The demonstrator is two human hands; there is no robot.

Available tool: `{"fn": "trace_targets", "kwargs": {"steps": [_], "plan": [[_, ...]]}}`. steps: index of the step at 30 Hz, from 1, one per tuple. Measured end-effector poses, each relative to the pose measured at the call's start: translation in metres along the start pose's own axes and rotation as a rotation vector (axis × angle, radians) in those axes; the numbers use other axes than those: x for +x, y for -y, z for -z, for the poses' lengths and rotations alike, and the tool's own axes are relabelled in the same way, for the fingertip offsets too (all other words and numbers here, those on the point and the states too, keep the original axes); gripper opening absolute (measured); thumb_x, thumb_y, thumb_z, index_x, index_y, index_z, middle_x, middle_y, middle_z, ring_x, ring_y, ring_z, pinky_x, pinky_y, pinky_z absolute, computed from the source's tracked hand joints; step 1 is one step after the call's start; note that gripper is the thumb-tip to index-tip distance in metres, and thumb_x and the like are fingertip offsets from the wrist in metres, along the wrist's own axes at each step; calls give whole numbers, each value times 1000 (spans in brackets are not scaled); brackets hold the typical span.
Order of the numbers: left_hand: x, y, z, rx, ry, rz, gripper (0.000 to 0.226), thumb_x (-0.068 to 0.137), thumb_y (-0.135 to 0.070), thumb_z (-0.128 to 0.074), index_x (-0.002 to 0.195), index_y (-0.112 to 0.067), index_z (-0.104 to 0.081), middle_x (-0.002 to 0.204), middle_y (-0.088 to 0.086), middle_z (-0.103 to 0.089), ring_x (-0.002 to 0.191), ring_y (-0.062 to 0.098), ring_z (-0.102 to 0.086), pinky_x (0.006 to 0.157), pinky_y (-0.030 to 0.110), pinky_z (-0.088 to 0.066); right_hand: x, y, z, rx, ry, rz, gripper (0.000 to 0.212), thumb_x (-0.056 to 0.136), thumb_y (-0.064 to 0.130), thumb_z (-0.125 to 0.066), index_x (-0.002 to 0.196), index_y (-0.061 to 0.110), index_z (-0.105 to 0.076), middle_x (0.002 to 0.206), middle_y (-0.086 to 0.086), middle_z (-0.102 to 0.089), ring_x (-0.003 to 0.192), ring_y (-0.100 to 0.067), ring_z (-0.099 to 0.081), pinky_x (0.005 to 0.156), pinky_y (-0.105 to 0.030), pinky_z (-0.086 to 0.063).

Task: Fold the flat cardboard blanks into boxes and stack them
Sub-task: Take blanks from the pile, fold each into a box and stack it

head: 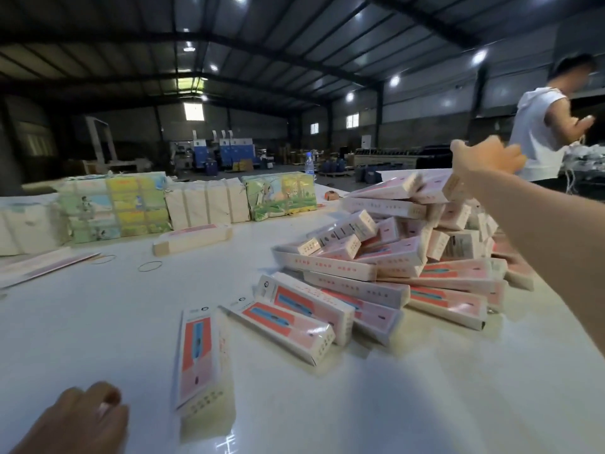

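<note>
on the tabletop (98, 322) a heap of folded boxes (409, 257) stands; bundled blanks (114, 208) wait. right hand (484, 157) holds a box (455, 188) at the heap's top; left hand (82, 417) rests loose.

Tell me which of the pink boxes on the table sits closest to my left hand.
The lone pink box lying by itself, just right of your left hand. The other boxes lie further right, in or against the heap.

I'm seeing open table (98, 322) at near-left & centre; box pile (409, 257) is blocking the right side, bundles (157, 208) lining the far edge.
</note>
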State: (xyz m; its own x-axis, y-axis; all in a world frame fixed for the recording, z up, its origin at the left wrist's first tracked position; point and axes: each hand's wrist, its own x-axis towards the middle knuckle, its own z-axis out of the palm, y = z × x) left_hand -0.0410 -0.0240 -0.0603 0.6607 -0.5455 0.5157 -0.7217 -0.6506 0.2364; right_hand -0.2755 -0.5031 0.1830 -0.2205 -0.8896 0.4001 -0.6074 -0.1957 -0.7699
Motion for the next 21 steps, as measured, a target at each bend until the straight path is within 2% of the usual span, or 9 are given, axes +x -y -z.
{"fn": "trace_targets", "kwargs": {"steps": [2,4,6,8,9,12,15,17,21], "plan": [[0,-8,9,-17,52,168,40,65,-10,-77,59,-36,-48,60,-10,-37,48,26,-51,56,40,-51,-20,19,17,192,-81,123,47,94,38,-44,134,15,-45,141,-13,-38,131,-29,-33,105,-45,-31],[-3,-15,13,21,63,231,29,69,-9,-77,63,-28,-55,64,-10,-39,59,25,-53,63,39,-51,-55,37,31,505,-71,325,34,93,26,-45,124,15,-54,128,-7,-51,117,-18,-47,98,-29,-41],[-2,-24,20,-10,61,186,14,79,-16,-69,71,-23,-60,67,-8,-39,68,22,-50,70,39,-49,-117,39,39,708,99,578,20,91,19,-47,104,16,-62,102,0,-63,88,-3,-56,76,-13,-46],[0,-26,18,22,64,194,6,86,-25,-59,81,-26,-62,76,-7,-44,76,19,-51,73,34,-47,-191,16,33,621,357,869,15,91,19,-51,87,18,-65,80,6,-64,70,-6,-56,64,-19,-47],[-1,-28,20,63,76,211,7,89,-28,-55,86,-28,-61,79,-8,-44,81,18,-53,72,31,-47,-228,-3,25,509,498,987,16,91,19,-53,81,17,-66,76,6,-63,68,-11,-56,64,-26,-46],[-3,-35,22,48,95,270,11,91,-32,-48,94,-30,-58,90,-7,-47,92,18,-56,74,29,-46,-310,-63,-5,129,844,1174,17,93,19,-50,80,16,-60,85,1,-60,75,-14,-49,69,-27,-38],[-4,-37,25,73,99,296,15,90,-33,-46,100,-28,-56,103,-2,-52,99,19,-54,78,28,-44,-325,-86,-22,-22,849,1263,21,95,25,-45,91,16,-64,97,1,-57,87,-16,-53,74,-28,-42],[-7,-38,26,78,117,323,18,90,-32,-46,101,-25,-57,105,-2,-52,101,19,-54,82,29,-43,-326,-86,-24,0,859,1250,18,94,26,-49,89,20,-65,92,4,-55,83,-14,-54,71,-30,-45],[8,-28,47,-272,210,535,20,84,-20,-52,98,-13,-65,106,6,-64,101,24,-59,86,32,-48,-333,-87,-27,124,846,1202,15,80,12,-71,72,22,-66,76,8,-53,64,-10,-54,53,-30,-48]]}}
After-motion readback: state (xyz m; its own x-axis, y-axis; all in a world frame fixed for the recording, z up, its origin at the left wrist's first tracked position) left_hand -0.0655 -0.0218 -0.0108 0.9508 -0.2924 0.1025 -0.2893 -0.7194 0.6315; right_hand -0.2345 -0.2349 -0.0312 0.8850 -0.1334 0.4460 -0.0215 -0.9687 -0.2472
